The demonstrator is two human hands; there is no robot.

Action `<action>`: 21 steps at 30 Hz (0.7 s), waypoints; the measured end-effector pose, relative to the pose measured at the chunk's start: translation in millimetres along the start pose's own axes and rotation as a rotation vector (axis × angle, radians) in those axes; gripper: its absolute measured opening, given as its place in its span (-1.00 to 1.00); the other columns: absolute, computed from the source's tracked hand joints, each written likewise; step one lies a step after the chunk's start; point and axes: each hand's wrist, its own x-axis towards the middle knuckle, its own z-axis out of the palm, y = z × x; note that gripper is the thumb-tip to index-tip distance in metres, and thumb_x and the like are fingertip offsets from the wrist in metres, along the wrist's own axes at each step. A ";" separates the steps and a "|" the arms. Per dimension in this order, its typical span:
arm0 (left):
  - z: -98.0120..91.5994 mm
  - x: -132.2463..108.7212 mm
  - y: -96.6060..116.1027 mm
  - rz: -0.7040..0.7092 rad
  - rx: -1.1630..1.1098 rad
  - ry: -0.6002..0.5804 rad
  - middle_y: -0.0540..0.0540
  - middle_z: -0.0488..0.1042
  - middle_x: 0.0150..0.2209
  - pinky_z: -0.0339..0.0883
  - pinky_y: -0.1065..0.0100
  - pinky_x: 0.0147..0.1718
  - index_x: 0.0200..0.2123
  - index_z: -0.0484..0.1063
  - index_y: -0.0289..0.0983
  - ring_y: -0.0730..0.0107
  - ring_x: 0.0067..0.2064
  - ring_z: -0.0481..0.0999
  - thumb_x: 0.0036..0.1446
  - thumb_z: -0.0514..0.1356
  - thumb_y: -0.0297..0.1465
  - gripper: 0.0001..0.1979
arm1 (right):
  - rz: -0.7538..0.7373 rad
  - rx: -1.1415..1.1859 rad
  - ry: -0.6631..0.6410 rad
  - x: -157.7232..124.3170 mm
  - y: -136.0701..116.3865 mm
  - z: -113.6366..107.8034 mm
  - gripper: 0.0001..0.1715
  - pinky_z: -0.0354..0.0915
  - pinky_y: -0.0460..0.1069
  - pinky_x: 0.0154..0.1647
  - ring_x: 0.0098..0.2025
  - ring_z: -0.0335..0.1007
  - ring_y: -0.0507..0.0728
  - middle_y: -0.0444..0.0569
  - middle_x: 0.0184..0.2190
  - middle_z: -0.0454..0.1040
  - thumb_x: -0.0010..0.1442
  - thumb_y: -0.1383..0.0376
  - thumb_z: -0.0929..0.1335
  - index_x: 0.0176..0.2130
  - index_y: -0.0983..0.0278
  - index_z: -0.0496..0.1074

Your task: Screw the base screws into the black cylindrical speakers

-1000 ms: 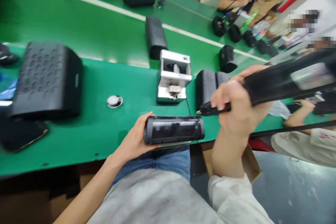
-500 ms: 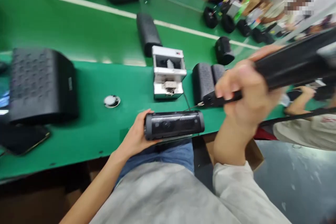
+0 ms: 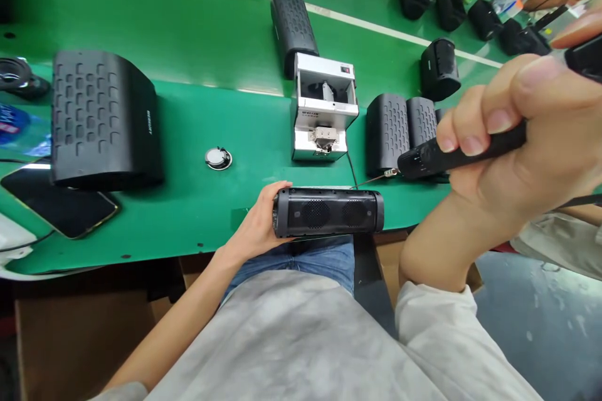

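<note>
My left hand [image 3: 258, 220] is wrapped round the left end of a black oblong speaker [image 3: 329, 213] at the table's near edge. Two round perforated patches show on the speaker's upward face. In my right hand [image 3: 512, 119] is a black electric screwdriver [image 3: 423, 160], held slanted, its thin bit pointing left and down. The bit's end lies by the speaker's far long edge; whether it touches there I cannot tell. Just beyond the speaker stands a white and black screw feeder [image 3: 324, 106]. A small silvery round part [image 3: 219, 158] lies left of the feeder.
A large dimpled black speaker case [image 3: 103, 119] stands at left beside a phone [image 3: 61, 200]. More black cases [image 3: 388, 131] stand right of the feeder, and another case [image 3: 294, 25] lies behind it. Across the green table [image 3: 188, 119] are several black housings and another person's arm.
The view has shifted, so the table's things sit farther right and higher. My right hand and the screwdriver appear larger and nearer the right edge. Both hands keep their holds.
</note>
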 end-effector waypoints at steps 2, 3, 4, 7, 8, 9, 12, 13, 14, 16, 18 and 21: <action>-0.1 -0.5 0.3 0.008 -0.002 0.002 -0.39 0.30 0.50 0.39 -0.33 0.51 0.60 -0.05 -0.06 -0.30 0.54 0.40 0.25 0.57 -0.27 0.10 | -0.007 -0.031 -0.015 -2.3 -2.8 -2.8 -0.93 0.08 -0.12 -0.66 -0.62 -0.01 -0.12 -0.27 -0.55 0.07 0.06 0.34 0.42 -0.38 0.18 0.44; -0.2 -0.9 0.5 0.011 -0.001 0.003 -0.39 0.30 0.50 0.40 -0.32 0.51 0.61 -0.05 -0.06 -0.30 0.54 0.40 0.25 0.57 -0.27 0.10 | -0.021 -0.038 -0.029 -3.2 -4.2 -4.6 -0.84 0.08 -0.13 -0.66 -0.63 -0.02 -0.14 -0.27 -0.56 0.08 0.09 0.35 0.43 -0.44 0.20 0.37; -0.3 -1.3 0.6 0.013 0.001 0.003 -0.39 0.30 0.50 0.40 -0.32 0.51 0.61 -0.05 -0.06 -0.29 0.54 0.41 0.26 0.57 -0.27 0.09 | -0.036 -0.036 -0.041 -4.2 -5.4 -6.3 -0.76 0.07 -0.13 -0.66 -0.64 -0.03 -0.15 -0.26 -0.57 0.08 0.11 0.35 0.44 -0.48 0.21 0.30; -0.2 -2.7 -0.2 0.023 0.007 0.006 -0.39 0.29 0.51 0.40 -0.33 0.51 0.62 -0.05 -0.05 -0.29 0.53 0.41 0.28 0.56 -0.28 0.09 | -0.031 0.011 -0.076 -7.9 -7.3 -10.1 -0.88 0.03 -0.11 -0.71 -0.67 -0.04 -0.11 -0.31 -0.61 0.09 0.09 0.39 0.42 -0.39 0.18 0.41; -0.1 -3.1 -1.0 0.028 0.009 0.007 -0.40 0.28 0.51 0.40 -0.33 0.50 0.63 -0.06 -0.04 -0.30 0.53 0.41 0.28 0.56 -0.28 0.09 | -0.015 0.015 -0.091 -10.0 -7.1 -10.7 -0.88 0.05 -0.10 -0.71 -0.67 -0.02 -0.09 -0.32 -0.61 0.12 0.10 0.40 0.42 -0.32 0.17 0.47; 0.0 -3.5 -1.8 0.033 0.011 0.007 -0.40 0.28 0.51 0.41 -0.34 0.50 0.63 -0.06 -0.04 -0.30 0.53 0.41 0.27 0.56 -0.29 0.10 | 0.000 0.009 -0.113 -12.4 -6.5 -10.9 -0.82 0.09 -0.08 -0.70 -0.66 0.03 -0.07 -0.33 -0.60 0.15 0.12 0.41 0.40 -0.24 0.17 0.51; 0.7 -3.9 -4.4 0.038 0.015 0.008 -0.42 0.27 0.51 0.41 -0.36 0.49 0.64 -0.08 -0.04 -0.31 0.53 0.41 0.25 0.57 -0.30 0.14 | -0.028 -0.036 -0.149 -21.4 -4.0 -11.0 -0.76 0.16 -0.06 -0.66 -0.63 0.12 -0.05 -0.32 -0.56 0.22 0.21 0.44 0.38 -0.15 0.16 0.53; 0.9 -3.8 -5.0 0.036 0.015 0.008 -0.42 0.28 0.51 0.42 -0.36 0.49 0.64 -0.08 -0.04 -0.31 0.53 0.41 0.25 0.58 -0.30 0.14 | -0.034 -0.052 -0.128 -24.3 -3.7 -11.3 -0.74 0.16 -0.07 -0.65 -0.62 0.13 -0.06 -0.32 -0.54 0.23 0.24 0.46 0.37 -0.12 0.16 0.53; 0.9 -3.7 -5.4 0.034 0.015 0.009 -0.42 0.28 0.51 0.42 -0.36 0.48 0.64 -0.08 -0.05 -0.31 0.53 0.42 0.24 0.58 -0.31 0.15 | -0.035 -0.064 -0.091 -26.6 -3.8 -11.8 -0.74 0.15 -0.08 -0.64 -0.61 0.13 -0.06 -0.31 -0.53 0.22 0.25 0.46 0.37 -0.12 0.16 0.53; 0.8 -3.3 -6.0 0.043 0.014 0.015 -0.41 0.29 0.50 0.44 -0.36 0.47 0.64 -0.07 -0.05 -0.31 0.51 0.43 0.23 0.58 -0.31 0.15 | -0.044 -0.090 -0.014 -29.4 -5.8 -13.9 -0.73 0.19 -0.08 -0.62 -0.60 0.17 -0.06 -0.31 -0.52 0.21 0.25 0.46 0.39 -0.11 0.13 0.53; 0.3 -3.0 -6.2 0.052 0.014 0.021 -0.41 0.31 0.49 0.46 -0.35 0.46 0.64 -0.06 -0.06 -0.32 0.51 0.44 0.22 0.59 -0.31 0.15 | -0.043 -0.116 0.035 -29.2 -9.3 -16.8 -0.73 0.27 -0.07 -0.59 -0.59 0.21 -0.06 -0.31 -0.51 0.21 0.25 0.44 0.41 -0.10 0.11 0.52; 0.1 -2.3 -5.9 0.047 0.010 0.027 -0.40 0.31 0.48 0.46 -0.34 0.45 0.63 -0.04 -0.06 -0.31 0.50 0.44 0.21 0.59 -0.32 0.14 | -0.034 -0.129 0.020 -25.1 -13.6 -19.0 -0.76 0.28 -0.09 -0.60 -0.60 0.19 -0.08 -0.33 -0.52 0.20 0.24 0.40 0.42 -0.12 0.10 0.51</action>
